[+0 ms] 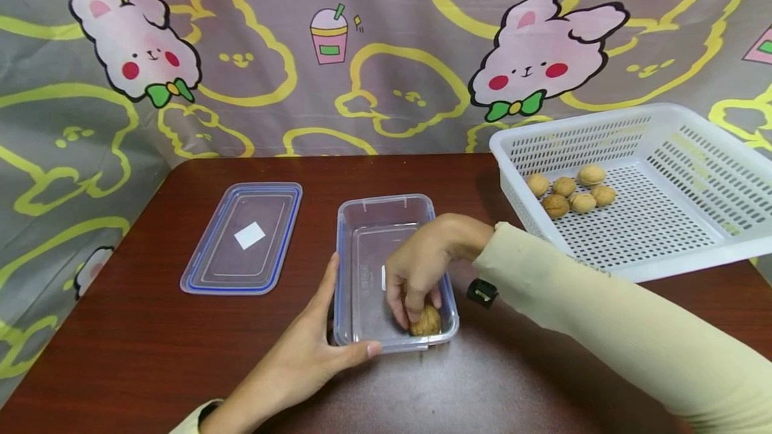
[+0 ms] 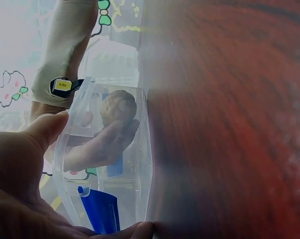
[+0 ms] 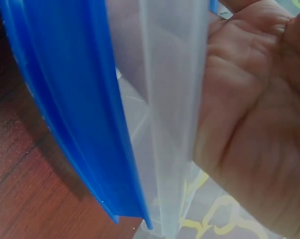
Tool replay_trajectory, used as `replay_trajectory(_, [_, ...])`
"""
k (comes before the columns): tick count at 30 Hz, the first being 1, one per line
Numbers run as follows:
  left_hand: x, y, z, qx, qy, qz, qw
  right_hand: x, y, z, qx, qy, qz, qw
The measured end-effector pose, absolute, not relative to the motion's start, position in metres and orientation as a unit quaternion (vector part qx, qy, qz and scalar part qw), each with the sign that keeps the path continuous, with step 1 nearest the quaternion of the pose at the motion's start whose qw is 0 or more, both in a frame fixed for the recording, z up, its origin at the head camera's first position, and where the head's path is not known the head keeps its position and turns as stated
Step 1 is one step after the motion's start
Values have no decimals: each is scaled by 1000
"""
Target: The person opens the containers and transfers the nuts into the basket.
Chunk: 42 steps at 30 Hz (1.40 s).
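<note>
A clear plastic food container (image 1: 386, 216) with blue side clips stands uncovered on the table. My left hand (image 1: 307, 347) grips its near left corner, the thumb along the front rim and the fingers on the left side. Inside the container, my right hand (image 1: 419, 266) reaches down with its fingers on a walnut (image 1: 426, 321) at the near right corner. Through the clear wall in the left wrist view, the same walnut (image 2: 118, 107) shows at the fingertips. The right wrist view is filled by a blue clip (image 3: 75, 99), the container's side and my palm (image 3: 254, 99).
A clear lid (image 1: 223, 263) with a blue seal and a white label lies left of the container. At the right stands a white perforated basket (image 1: 675, 220) with several walnuts (image 1: 563, 186) in its left part. A patterned curtain (image 1: 404, 25) hangs behind the dark red table (image 1: 120, 327).
</note>
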<state>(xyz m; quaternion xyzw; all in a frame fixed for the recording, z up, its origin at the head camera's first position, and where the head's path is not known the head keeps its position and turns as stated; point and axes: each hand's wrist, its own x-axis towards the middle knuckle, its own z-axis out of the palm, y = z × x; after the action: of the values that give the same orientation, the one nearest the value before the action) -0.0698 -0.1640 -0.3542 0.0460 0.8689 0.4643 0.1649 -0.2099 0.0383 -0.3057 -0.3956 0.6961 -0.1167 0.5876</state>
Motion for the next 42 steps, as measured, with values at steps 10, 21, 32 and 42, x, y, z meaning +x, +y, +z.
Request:
replay_trajectory(10, [-70,-164,-353,43,866,469,168,-213,42,-307,-405,641,-183,626])
replay_trajectory(21, [-70,-164,-353,49,871,460,164,-210,47,-304,-418,648,-210,600])
replay_trajectory(32, [-69,-164,-355,50,870,465,157,-216,70,-277,-467,674,-271,504])
replay_trajectory(42, [-69,-162,-354,42,871,465,156,-224,126,-243,-417,704,-353,453])
